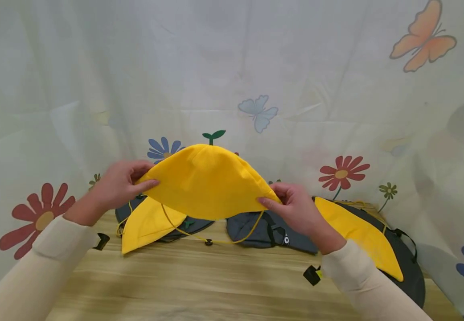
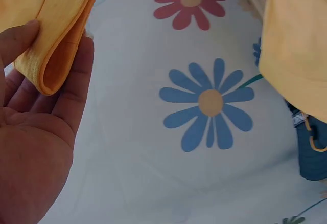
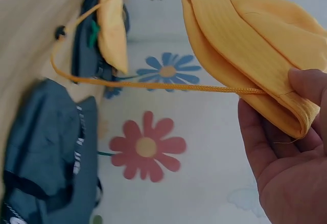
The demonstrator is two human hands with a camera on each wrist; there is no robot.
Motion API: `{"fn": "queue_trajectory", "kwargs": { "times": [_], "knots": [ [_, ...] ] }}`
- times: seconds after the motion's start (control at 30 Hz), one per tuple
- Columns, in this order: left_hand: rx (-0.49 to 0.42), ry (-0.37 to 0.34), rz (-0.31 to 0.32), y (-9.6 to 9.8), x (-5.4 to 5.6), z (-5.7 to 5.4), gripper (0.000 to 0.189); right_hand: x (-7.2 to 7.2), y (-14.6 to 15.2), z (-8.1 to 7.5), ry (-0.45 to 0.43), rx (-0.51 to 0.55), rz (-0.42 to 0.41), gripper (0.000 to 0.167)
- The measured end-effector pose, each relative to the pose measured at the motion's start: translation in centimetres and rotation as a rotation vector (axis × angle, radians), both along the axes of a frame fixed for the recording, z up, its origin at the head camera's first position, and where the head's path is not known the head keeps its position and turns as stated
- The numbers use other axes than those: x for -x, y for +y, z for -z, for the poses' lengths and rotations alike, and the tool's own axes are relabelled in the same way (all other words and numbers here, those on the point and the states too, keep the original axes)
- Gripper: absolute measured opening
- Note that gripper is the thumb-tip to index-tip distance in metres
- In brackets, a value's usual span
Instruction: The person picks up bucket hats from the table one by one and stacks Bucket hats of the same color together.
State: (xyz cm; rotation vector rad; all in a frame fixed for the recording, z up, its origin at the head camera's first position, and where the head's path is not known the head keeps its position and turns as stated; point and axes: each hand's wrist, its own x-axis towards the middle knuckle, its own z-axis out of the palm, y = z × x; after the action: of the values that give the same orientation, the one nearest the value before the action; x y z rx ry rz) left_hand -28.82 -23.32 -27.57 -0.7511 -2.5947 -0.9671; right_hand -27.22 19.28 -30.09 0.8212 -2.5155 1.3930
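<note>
Both hands hold up a yellow bucket hat (image 1: pixel 203 183) with a green sprout on its crown. My left hand (image 1: pixel 121 183) pinches the brim at one side, thumb in front and fingers behind. At the opposite side my right hand (image 1: pixel 293 207) pinches the brim the same way. A yellow chin cord (image 3: pixel 168 86) with a dark toggle hangs in a loop beneath the hat. In the left wrist view the folded brim (image 2: pixel 56 45) lies between thumb and fingers. The right wrist view shows the hat flattened, its two brim layers close together.
Behind on the wooden table (image 1: pixel 199 281) lie another yellow hat (image 1: pixel 151 223) over dark grey fabric, a folded dark grey item (image 1: pixel 252 229) with straps, and a yellow piece (image 1: pixel 360 236) on a dark bag (image 1: pixel 410 272). A curtain (image 1: pixel 316 111) printed with flowers and butterflies hangs at the back.
</note>
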Motion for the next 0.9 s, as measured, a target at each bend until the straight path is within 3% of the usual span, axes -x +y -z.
{"fn": "queue_trajectory", "kwargs": {
  "times": [0.13,0.4,0.7,0.9],
  "knots": [
    [-0.004,-0.034,0.033,-0.6,-1.4,2.2,0.025,-0.9,-0.3,2.5,-0.051,-0.013,-0.019,0.020],
    [0.067,-0.130,-0.027,-0.9,-3.5,6.5,0.029,-1.8,-0.6,6.9,-0.171,-0.013,-0.068,0.022],
    [0.057,-0.257,-0.020,-0.4,-3.5,10.7,0.043,-2.5,-0.5,10.7,-0.364,0.029,-0.070,0.041],
    [0.096,-0.347,-0.003,-0.5,-3.6,12.9,0.047,-2.7,-1.3,12.7,-0.435,0.009,-0.075,0.052]
  ]
}}
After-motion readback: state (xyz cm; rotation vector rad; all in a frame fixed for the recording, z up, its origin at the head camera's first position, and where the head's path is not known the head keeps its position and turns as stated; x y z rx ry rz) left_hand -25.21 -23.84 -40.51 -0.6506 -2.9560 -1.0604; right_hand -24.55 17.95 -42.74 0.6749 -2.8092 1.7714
